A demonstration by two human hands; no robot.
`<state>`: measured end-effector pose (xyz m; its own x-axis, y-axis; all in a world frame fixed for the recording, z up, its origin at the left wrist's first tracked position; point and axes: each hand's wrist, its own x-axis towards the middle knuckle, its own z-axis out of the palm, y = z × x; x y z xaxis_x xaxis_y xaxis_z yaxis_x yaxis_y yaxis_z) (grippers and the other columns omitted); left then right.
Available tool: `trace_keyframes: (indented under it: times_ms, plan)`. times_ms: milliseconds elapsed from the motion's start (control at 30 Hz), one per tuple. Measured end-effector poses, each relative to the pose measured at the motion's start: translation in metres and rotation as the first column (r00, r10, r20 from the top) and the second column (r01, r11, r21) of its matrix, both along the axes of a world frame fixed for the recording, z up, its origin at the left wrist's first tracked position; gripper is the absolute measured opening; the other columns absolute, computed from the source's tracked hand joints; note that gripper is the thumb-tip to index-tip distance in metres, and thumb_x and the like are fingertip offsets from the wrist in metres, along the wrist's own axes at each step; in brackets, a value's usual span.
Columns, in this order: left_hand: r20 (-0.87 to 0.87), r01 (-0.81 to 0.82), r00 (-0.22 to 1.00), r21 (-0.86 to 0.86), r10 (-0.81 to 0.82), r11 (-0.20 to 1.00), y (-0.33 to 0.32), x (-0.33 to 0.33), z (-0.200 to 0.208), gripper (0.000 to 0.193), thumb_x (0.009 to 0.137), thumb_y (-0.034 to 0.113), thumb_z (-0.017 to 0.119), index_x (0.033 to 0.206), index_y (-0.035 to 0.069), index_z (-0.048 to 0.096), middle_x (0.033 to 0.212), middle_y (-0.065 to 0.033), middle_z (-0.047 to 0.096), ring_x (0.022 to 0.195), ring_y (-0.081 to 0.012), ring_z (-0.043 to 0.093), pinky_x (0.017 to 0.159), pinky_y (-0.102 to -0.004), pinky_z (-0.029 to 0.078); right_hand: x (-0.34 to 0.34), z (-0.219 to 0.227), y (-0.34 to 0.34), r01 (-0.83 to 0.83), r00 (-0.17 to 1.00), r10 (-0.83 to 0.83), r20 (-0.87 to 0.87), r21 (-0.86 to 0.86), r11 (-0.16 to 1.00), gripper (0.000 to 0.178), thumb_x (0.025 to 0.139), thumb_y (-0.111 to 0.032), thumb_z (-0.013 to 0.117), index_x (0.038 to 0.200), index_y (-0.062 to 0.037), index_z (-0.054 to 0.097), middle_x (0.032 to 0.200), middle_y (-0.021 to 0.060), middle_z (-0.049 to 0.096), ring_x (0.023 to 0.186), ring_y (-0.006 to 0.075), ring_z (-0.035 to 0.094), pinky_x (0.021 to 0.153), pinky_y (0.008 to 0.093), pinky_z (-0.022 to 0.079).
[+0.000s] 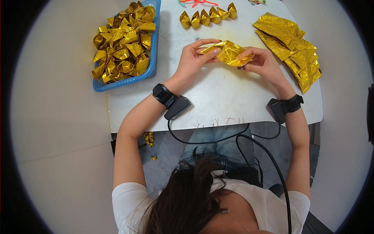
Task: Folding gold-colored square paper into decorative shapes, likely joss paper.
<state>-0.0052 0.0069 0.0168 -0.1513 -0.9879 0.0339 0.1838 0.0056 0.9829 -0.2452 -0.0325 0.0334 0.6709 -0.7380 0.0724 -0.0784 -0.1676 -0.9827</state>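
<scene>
Between my two hands, over the middle of the white table, is a partly folded sheet of gold foil paper (230, 53). My left hand (198, 54) pinches its left end with thumb and fingers. Its right end is gripped by my right hand (261, 62), thumb underneath and fingers on top. Beyond the sheet stands a row of several folded gold paper ingots (205, 18). A fanned stack of flat gold foil sheets (291, 46) lies to the right of my right hand.
A blue plastic basket (156, 46) heaped with folded gold paper pieces (126, 41) stands at the table's left. Coloured strings (198, 3) lie at the far edge. Black cables (218, 142) hang from my wrist devices across my lap. Gold pieces (149, 139) lie on the floor.
</scene>
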Motion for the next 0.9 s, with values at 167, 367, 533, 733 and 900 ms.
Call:
trace_keyframes:
  times_ms: [167,367,533,733,900]
  plan:
    - [-0.062,-0.015,0.998,0.003,0.015,1.0,-0.001,-0.001,-0.001,0.032,0.087,0.006,0.063,0.118,0.001,0.056,0.101,-0.0094,0.067,0.088,-0.0107,0.065,0.078,-0.0222,0.053,-0.001,-0.003,-0.003,0.093,0.992,-0.102,0.073,0.124,0.988,0.019,0.083,-0.004,0.066,0.1,-0.0043,0.058,0.091,0.0008,0.063,0.082,0.0043,0.059,0.074,0.0186,0.046]
    - [0.079,0.061,0.995,0.001,-0.061,0.998,0.003,-0.001,0.006,0.03,0.088,0.01,0.063,0.116,0.0,0.056,0.094,-0.0099,0.069,0.086,-0.0092,0.065,0.077,-0.0218,0.053,0.006,-0.002,0.004,0.136,0.987,-0.142,0.078,0.077,0.988,0.025,0.085,-0.003,0.061,0.108,-0.0085,0.05,0.081,-0.0016,0.064,0.073,0.0013,0.054,0.065,0.0169,0.041]
    - [0.077,0.068,0.995,0.025,-0.07,0.997,0.001,-0.003,0.005,0.028,0.09,0.014,0.062,0.114,-0.001,0.057,0.092,-0.0095,0.069,0.083,-0.0093,0.065,0.076,-0.0217,0.053,0.011,0.002,0.011,0.228,0.968,-0.232,0.099,0.05,0.972,0.031,0.085,-0.001,0.061,0.112,-0.0084,0.048,0.08,0.0002,0.064,0.072,0.0017,0.055,0.065,0.0165,0.04]
    - [0.023,0.01,1.0,0.051,-0.012,0.999,-0.001,0.0,-0.001,0.026,0.091,0.015,0.061,0.111,-0.002,0.059,0.095,-0.0096,0.069,0.083,-0.012,0.066,0.075,-0.0226,0.054,0.018,-0.004,0.009,0.347,0.93,-0.366,0.041,0.235,0.908,0.028,0.085,-0.005,0.064,0.11,-0.0021,0.05,0.076,0.0031,0.067,0.071,0.0032,0.06,0.06,0.0179,0.046]
    - [0.009,0.042,0.999,0.062,-0.043,0.997,0.0,0.002,0.0,0.028,0.09,0.012,0.061,0.114,-0.001,0.055,0.098,-0.0111,0.068,0.086,-0.0132,0.066,0.078,-0.0249,0.055,0.023,-0.01,0.016,0.469,0.875,-0.481,0.046,0.16,0.869,0.021,0.085,-0.008,0.066,0.101,-0.0001,0.057,0.077,0.0035,0.068,0.072,0.0049,0.062,0.063,0.019,0.05]
